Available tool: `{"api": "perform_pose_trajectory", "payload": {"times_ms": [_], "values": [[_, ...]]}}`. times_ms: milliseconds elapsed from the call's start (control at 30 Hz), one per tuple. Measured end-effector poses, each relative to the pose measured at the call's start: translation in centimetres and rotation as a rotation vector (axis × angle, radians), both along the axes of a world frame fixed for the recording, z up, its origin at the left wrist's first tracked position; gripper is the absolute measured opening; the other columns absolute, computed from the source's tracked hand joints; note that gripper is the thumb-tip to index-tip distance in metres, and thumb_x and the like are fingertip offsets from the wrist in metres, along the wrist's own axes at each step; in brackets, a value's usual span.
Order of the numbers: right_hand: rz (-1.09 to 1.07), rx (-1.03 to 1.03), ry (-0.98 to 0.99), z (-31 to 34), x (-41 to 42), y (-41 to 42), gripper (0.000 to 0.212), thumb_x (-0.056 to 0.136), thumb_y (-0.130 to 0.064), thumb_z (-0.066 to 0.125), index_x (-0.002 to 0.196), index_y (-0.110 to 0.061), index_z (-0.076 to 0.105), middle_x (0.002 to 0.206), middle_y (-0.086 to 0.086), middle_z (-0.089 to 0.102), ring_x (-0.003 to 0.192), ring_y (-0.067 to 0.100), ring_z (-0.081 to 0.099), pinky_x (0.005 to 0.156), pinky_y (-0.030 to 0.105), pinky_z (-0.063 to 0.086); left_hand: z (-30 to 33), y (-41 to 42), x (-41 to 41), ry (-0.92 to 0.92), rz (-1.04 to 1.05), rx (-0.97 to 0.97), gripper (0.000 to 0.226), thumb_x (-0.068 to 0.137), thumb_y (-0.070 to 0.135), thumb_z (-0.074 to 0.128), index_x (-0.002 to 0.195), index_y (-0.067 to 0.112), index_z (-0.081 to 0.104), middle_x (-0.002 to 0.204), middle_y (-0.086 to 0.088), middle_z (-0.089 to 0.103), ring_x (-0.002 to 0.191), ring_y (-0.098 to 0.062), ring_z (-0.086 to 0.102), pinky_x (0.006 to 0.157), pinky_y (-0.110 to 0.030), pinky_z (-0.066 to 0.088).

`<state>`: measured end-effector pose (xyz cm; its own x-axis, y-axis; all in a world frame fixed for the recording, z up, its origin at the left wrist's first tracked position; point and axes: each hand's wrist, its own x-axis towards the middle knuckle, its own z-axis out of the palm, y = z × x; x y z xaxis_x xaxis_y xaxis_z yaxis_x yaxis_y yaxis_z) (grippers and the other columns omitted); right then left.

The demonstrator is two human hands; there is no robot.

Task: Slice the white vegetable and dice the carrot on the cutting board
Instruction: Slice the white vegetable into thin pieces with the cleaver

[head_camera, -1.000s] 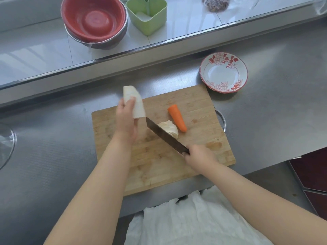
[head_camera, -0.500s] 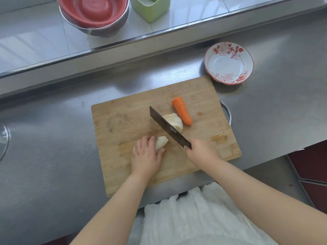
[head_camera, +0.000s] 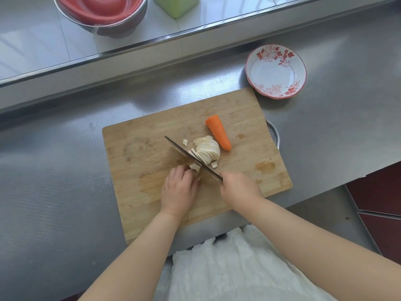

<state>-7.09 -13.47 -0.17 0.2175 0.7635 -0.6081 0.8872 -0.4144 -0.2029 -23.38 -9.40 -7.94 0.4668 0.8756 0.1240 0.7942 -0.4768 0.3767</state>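
I see the left hand (head_camera: 179,189) curled knuckles-up over a small piece of the white vegetable (head_camera: 194,167), pinning it to the wooden cutting board (head_camera: 138,148); only the pale cut end shows past the fingertips. My right hand (head_camera: 238,187) is wrapped around the handle of the knife (head_camera: 191,158), which is hidden inside the fist. The blade runs diagonally from that fist up and to the left, its flat side right against the left-hand fingers, edge down on the board. The two hands sit close together near the board's front edge, with only the blade between them.

On the far side of the blade lies a fanned pile of white slices (head_camera: 207,152), touching the knife, with a couple of loose bits beside it. Just beyond the pile is the carrot (head_camera: 218,132), whole, its long axis running diagonally: the blunt cut end points away and left, the rounded tip toward the near right. It touches or nearly touches the slices, I cannot tell which, and lies apart from both hands.

Both forearms reach in from the lower edge, angled toward each other.
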Motion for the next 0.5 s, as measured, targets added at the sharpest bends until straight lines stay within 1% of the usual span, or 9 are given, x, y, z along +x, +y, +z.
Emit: {"api": "perform_pose_trajectory", "payload": {"times_ms": [100, 167, 267, 333, 367, 433, 500], "values": [[0.006, -0.042, 0.002, 0.1, 0.1, 0.5, 0.017, 0.098, -0.023, 0.040, 0.101, -0.019, 0.057, 0.070, -0.003, 0.046, 0.071, 0.023, 0.052, 0.054, 0.029, 0.037, -0.3, 1.0, 0.4, -0.025, -0.011, -0.001, 0.025, 0.087, 0.028, 0.053, 0.082, 0.008, 0.067, 0.085, -0.007, 0.059, 0.075, -0.027, 0.052, 0.053, -0.035, 0.044], [0.011, -0.042, 0.002, 0.3, 0.0, 0.7, 0.018, 0.099, -0.023, 0.040, 0.102, -0.018, 0.057, 0.071, -0.002, 0.045, 0.071, 0.023, 0.050, 0.054, 0.028, 0.036, -0.7, 1.4, 0.5, -0.039, -0.016, 0.013, 0.025, 0.089, 0.028, 0.054, 0.081, 0.007, 0.066, 0.081, -0.007, 0.057, 0.073, -0.027, 0.052, 0.052, -0.035, 0.044], [0.065, -0.018, -0.027, 0.9, 0.0, 0.4, 0.019, 0.098, -0.019, 0.040, 0.105, -0.018, 0.057, 0.076, 0.003, 0.055, 0.071, 0.026, 0.053, 0.046, 0.026, 0.029, -0.9, 1.5, 0.6, -0.094, -0.027, 0.038, 0.024, 0.090, 0.026, 0.055, 0.080, 0.007, 0.066, 0.079, -0.008, 0.058, 0.072, -0.027, 0.051, 0.056, -0.036, 0.045], [0.105, 0.001, -0.045, 1.2, 0.0, -0.1, 0.021, 0.096, -0.016, 0.041, 0.108, -0.021, 0.059, 0.083, 0.005, 0.064, 0.071, 0.027, 0.056, 0.044, 0.024, 0.027, -1.0, 1.5, 0.7, -0.114, -0.023, 0.057, 0.024, 0.089, 0.025, 0.053, 0.081, 0.007, 0.066, 0.080, -0.010, 0.060, 0.073, -0.027, 0.051, 0.060, -0.036, 0.045], [0.118, 0.004, -0.050, 1.4, 0.0, -0.4, 0.022, 0.096, -0.015, 0.042, 0.109, -0.022, 0.059, 0.085, 0.004, 0.066, 0.068, 0.026, 0.055, 0.043, 0.024, 0.026, -1.0, 1.5, 0.7, -0.118, -0.023, 0.069, 0.025, 0.088, 0.025, 0.052, 0.082, 0.006, 0.066, 0.081, -0.011, 0.061, 0.075, -0.026, 0.050, 0.063, -0.035, 0.044], [0.118, -0.010, -0.053, 1.6, -0.1, -0.7, 0.024, 0.095, -0.012, 0.042, 0.110, -0.021, 0.058, 0.087, 0.004, 0.066, 0.066, 0.026, 0.052, 0.045, 0.024, 0.028, -1.2, 1.5, 0.7, -0.121, -0.026, 0.087, 0.026, 0.086, 0.025, 0.052, 0.084, 0.004, 0.066, 0.082, -0.012, 0.062, 0.078, -0.024, 0.047, 0.065, -0.032, 0.041], [0.104, -0.024, -0.045, 1.7, -0.2, -0.8, 0.026, 0.094, -0.010, 0.042, 0.112, -0.021, 0.057, 0.090, 0.004, 0.067, 0.074, 0.028, 0.059, 0.052, 0.027, 0.034, -1.2, 1.5, 0.8, -0.122, -0.023, 0.086, 0.027, 0.086, 0.025, 0.052, 0.084, 0.004, 0.066, 0.083, -0.012, 0.063, 0.079, -0.023, 0.044, 0.065, -0.033, 0.042]]}}
